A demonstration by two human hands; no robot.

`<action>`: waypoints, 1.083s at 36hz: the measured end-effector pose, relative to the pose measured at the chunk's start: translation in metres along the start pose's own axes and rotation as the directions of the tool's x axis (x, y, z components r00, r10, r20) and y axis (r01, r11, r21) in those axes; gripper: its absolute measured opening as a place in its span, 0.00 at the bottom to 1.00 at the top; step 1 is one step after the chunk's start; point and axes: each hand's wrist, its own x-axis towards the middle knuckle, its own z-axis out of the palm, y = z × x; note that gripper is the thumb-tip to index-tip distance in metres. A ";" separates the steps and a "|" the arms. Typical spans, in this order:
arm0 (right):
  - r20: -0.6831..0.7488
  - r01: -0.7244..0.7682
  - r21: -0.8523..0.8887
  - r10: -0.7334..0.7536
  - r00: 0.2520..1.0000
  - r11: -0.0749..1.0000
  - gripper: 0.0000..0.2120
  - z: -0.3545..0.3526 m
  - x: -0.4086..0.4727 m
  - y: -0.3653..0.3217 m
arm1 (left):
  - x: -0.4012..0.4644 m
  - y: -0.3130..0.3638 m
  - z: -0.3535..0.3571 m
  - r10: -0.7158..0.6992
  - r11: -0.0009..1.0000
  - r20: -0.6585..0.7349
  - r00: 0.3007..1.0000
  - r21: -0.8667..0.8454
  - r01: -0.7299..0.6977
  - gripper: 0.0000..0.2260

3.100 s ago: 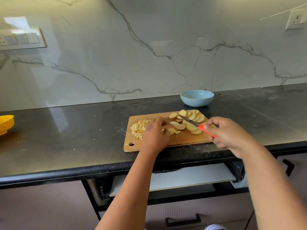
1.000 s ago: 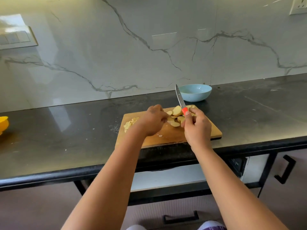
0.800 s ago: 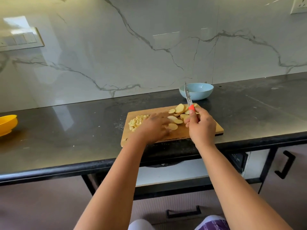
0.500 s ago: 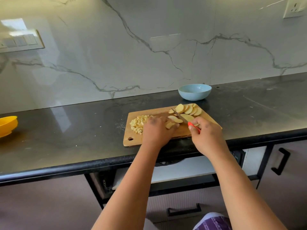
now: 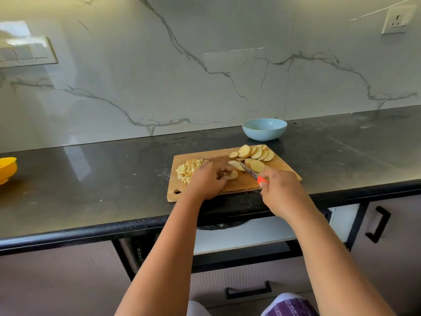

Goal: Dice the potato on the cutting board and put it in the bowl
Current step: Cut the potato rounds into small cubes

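Note:
A wooden cutting board (image 5: 280, 164) lies on the black counter near its front edge. Round potato slices (image 5: 255, 153) are fanned out at the board's back right. A heap of diced potato (image 5: 188, 168) sits at its left. My left hand (image 5: 208, 181) rests on the board with its fingers curled over a potato slice (image 5: 232, 174). My right hand (image 5: 281, 190) grips a knife by its orange handle (image 5: 262, 179); the blade (image 5: 247, 170) points back-left, low over the slices. The pale blue bowl (image 5: 264, 128) stands behind the board, and I see nothing inside it.
A yellow bowl (image 5: 6, 168) sits at the counter's far left. The marble wall rises behind the counter, with a switch panel (image 5: 25, 52) at left and a socket (image 5: 397, 19) at upper right. Below the counter edge are drawers and cabinet handles.
The knife, upright with its tip in the air a second ago, has come down flat over the slices. My left hand has settled onto one slice near the board's middle.

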 end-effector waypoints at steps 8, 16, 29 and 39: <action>-0.051 -0.012 -0.019 0.011 0.999 1.000 0.03 0.002 -0.016 -0.024 | -0.013 0.007 0.010 -0.005 0.995 -0.194 0.981 0.096 0.024 0.17; -0.021 -0.013 -0.119 0.011 1.000 0.993 0.11 0.008 -0.023 -0.044 | -0.013 0.005 0.014 0.011 0.974 -0.210 0.978 0.225 0.037 0.16; 0.100 -0.115 -0.167 0.133 0.986 0.979 0.10 0.001 0.004 -0.051 | -0.016 0.008 0.013 0.012 0.967 -0.223 0.975 0.252 0.046 0.15; 0.084 -0.071 -0.138 0.083 0.993 0.988 0.05 -0.009 -0.024 -0.024 | -0.017 0.009 0.010 -0.011 0.962 -0.202 0.979 0.266 0.066 0.15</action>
